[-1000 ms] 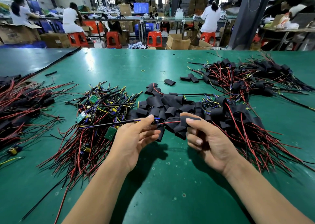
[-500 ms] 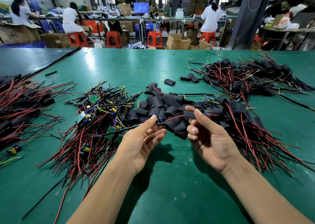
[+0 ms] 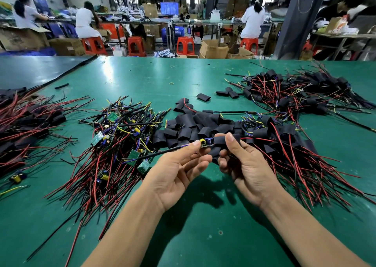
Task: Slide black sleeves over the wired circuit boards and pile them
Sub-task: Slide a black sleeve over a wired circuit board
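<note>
My left hand [image 3: 179, 171] pinches a small wired circuit board [image 3: 205, 142] by its left end; a black cable trails left from it. My right hand [image 3: 242, 165] holds a black sleeve [image 3: 220, 139] whose mouth covers the board's right end; the board's yellow part still shows. Behind my hands lies a heap of empty black sleeves [image 3: 195, 126]. Left of it is a pile of bare boards with red and black wires [image 3: 120, 140]. To the right lies a pile of sleeved boards [image 3: 284, 142].
The green table [image 3: 203, 226] carries two more sleeved heaps, far right [image 3: 295, 92] and far left [image 3: 22, 122]. Loose sleeves [image 3: 203, 97] lie mid-table. A stray yellow component [image 3: 17, 178] sits at the left edge. People work at benches beyond the table.
My hands have risen and come together. The board's red wires have passed through the sleeve, and the sleeve now meets the board's right end.
</note>
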Motion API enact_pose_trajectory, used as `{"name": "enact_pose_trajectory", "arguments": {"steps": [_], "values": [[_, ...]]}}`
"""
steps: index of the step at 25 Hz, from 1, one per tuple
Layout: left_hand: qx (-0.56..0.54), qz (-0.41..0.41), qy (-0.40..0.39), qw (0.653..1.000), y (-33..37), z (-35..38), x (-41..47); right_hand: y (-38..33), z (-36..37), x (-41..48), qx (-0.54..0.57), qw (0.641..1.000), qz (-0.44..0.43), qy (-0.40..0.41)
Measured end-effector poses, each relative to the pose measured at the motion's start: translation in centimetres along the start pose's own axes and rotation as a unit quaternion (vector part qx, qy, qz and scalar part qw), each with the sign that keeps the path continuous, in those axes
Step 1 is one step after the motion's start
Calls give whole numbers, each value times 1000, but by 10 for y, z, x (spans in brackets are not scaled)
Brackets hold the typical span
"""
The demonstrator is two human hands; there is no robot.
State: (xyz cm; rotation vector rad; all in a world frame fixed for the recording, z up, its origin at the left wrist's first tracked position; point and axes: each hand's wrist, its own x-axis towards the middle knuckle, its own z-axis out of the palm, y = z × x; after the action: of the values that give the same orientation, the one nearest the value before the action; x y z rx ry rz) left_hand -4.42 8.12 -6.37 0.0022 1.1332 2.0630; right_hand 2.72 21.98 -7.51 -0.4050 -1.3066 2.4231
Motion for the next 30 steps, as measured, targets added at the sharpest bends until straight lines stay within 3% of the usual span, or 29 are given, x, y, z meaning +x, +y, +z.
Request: {"name": "enact_pose_trajectory", "arguments": {"steps": [7, 20, 30], "values": [[5, -2, -15, 1000, -1, 0, 0, 0, 2, 0, 22, 1000, 12, -2], [106, 92, -19, 990, -3, -7, 3, 0, -2, 0, -35, 998, 45, -10], [103, 49, -19, 993, 2, -11, 3, 2, -4, -2, -72, 993, 16, -95]]}}
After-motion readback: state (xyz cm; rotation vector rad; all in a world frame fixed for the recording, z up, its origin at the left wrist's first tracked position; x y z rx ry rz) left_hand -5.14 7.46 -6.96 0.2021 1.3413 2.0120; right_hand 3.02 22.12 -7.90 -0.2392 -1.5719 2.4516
